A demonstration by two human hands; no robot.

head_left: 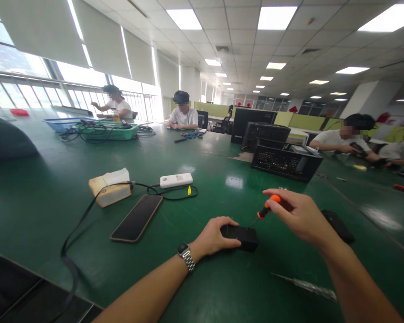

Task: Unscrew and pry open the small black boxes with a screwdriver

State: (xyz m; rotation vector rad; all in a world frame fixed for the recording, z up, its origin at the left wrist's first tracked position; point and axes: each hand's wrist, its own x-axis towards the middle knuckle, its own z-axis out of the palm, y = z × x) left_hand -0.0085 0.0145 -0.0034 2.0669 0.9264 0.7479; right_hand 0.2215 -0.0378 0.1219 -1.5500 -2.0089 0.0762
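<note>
A small black box (247, 237) lies on the green tabletop in front of me. My left hand (218, 235), with a watch (186, 257) on its wrist, grips the box from its left side, thumb along the near face. In my right hand (298, 213) is an orange and black screwdriver (265, 210), tilted, its handle between thumb and fingers. The tip meets the box's top near the far right edge; whether it sits in a screw is too small to tell. A slim pointed metal tool (305, 286) rests below my right hand.
Left of the box lie a phone (137, 218), a tissue pack (110, 187) and a white power strip (176, 180) with a black cable. A dark object (337, 225) is beside my right forearm. Farther back are a black computer case (286, 161), a green basket (107, 131) and several people.
</note>
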